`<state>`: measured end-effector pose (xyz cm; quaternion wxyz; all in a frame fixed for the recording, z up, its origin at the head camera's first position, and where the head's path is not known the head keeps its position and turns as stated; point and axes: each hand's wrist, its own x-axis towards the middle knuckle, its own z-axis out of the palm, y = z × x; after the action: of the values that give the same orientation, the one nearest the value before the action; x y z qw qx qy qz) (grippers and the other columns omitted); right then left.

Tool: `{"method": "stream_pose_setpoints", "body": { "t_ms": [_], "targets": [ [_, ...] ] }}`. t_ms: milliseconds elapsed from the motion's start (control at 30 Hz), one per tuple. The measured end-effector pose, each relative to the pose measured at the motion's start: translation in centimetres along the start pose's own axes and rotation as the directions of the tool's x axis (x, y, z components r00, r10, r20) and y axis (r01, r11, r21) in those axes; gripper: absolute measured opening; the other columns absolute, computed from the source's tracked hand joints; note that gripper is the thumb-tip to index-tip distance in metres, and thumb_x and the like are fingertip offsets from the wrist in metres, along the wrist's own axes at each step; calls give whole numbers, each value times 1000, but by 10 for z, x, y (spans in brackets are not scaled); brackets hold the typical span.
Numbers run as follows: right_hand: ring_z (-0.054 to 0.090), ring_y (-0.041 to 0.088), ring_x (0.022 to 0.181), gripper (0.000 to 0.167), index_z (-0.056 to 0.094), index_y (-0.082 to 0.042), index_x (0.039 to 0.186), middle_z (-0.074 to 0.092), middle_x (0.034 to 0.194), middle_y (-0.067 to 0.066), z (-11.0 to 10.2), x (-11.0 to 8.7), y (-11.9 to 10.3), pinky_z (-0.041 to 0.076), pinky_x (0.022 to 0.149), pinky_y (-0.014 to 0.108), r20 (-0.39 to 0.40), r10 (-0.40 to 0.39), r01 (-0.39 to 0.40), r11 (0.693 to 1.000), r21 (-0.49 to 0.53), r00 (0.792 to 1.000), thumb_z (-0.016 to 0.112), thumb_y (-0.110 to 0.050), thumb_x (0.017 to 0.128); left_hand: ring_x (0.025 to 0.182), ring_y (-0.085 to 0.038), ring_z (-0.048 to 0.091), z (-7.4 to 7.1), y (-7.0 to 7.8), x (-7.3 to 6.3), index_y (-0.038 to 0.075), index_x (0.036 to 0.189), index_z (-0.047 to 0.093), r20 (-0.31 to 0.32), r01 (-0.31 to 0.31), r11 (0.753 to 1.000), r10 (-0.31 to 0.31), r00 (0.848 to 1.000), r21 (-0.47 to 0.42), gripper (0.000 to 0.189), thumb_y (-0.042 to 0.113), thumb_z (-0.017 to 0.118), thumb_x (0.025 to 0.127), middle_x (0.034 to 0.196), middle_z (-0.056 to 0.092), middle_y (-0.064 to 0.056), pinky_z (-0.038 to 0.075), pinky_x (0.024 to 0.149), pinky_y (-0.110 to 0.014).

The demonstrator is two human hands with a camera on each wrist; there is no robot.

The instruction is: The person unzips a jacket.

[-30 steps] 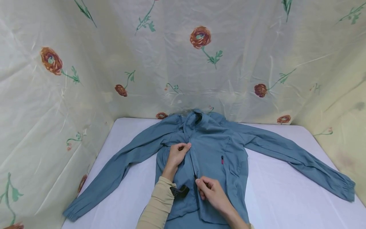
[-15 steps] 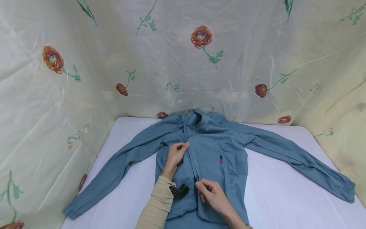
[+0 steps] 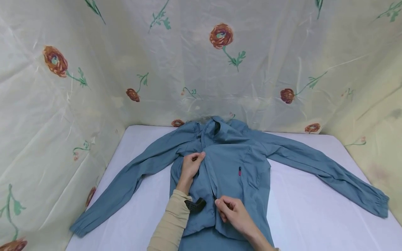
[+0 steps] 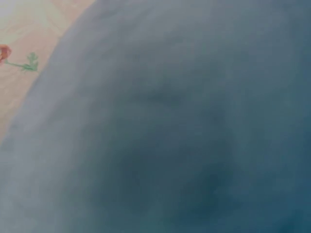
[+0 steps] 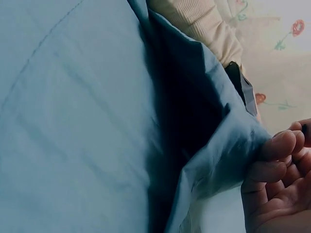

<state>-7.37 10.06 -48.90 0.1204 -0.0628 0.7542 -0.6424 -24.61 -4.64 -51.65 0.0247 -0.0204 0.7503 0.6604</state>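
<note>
A blue-grey jacket (image 3: 226,157) lies spread out, front up, with its collar at the far side and both sleeves stretched sideways. My left hand (image 3: 191,167) pinches the front edge beside the zip, at chest height. Lower down, my right hand (image 3: 230,211) pinches the small dark zipper pull (image 3: 214,197) between thumb and curled fingers. In the right wrist view, the curled fingers of the right hand (image 5: 277,179) are beside a raised fold of the jacket (image 5: 218,160). Blurred jacket cloth (image 4: 160,126) fills most of the left wrist view, where no hand shows.
White cloth covers the table (image 3: 307,202) under the jacket. Flower-printed sheeting (image 3: 188,62) hangs at the back and on both sides. A black wrist device (image 3: 195,205) sits at the left sleeve cuff. The jacket's pocket zip has a red pull (image 3: 240,171).
The right hand and the zipper pull have slid slightly down the jacket front. The right-hand front panel has shifted a little left. The left hand keeps its pinch, slightly further left. The view tilts slightly.
</note>
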Motion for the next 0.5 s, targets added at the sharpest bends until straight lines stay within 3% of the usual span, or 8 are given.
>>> {"method": "stream_pose_setpoints", "body": {
  "t_ms": [233,267,333,367,400,467,500],
  "targets": [
    [35,4,44,46,46,7,72,38,57,25,0,-5,-2,36,41,30,28,-15,15,1000,-7,1000,48,-30,100,83,-19,62,-2,0,-2,7,98,74,-19,-1,1000,2,1000,26,28,33,65,90,98,70,-11,50,78,-31],
    [35,5,44,47,46,7,72,38,57,24,1,-5,-2,36,41,30,24,-12,12,1000,-2,1000,48,-30,100,83,-18,62,-3,2,-2,7,100,73,-20,-32,997,33,999,67,28,32,65,90,97,70,-11,50,77,-31],
    [36,5,45,47,46,7,72,39,56,20,1,-4,-3,36,40,30,3,-10,10,1000,7,1000,49,-30,100,84,-20,60,-7,9,-5,8,104,70,-23,-146,974,152,988,173,28,31,64,91,100,68,-11,49,78,-31],
    [37,5,45,47,46,7,72,39,55,17,1,-3,-3,36,40,30,-15,-11,11,1000,14,1000,48,-30,100,86,-21,59,-10,15,-8,9,106,68,-21,-216,949,227,974,229,28,31,64,91,101,66,-10,48,79,-32],
    [39,6,45,46,46,7,72,40,55,14,1,-2,-3,36,40,31,-36,-10,11,1000,27,999,48,-30,100,86,-22,59,-14,21,-10,10,107,67,-4,-297,911,312,950,286,26,31,63,92,102,64,-9,48,79,-32],
    [41,6,47,45,46,6,72,41,56,7,0,1,-4,37,41,32,-86,-11,17,997,69,996,49,-29,100,88,-23,58,-24,34,-16,12,106,65,89,-481,806,482,872,344,22,29,62,93,102,62,-8,48,80,-35],
    [42,6,48,44,46,6,72,42,56,4,-1,2,-4,38,42,32,-114,-18,28,996,84,993,49,-28,100,90,-22,58,-30,41,-21,13,105,66,168,-567,750,545,821,340,20,29,62,93,103,62,-7,48,82,-35]
  ]
}}
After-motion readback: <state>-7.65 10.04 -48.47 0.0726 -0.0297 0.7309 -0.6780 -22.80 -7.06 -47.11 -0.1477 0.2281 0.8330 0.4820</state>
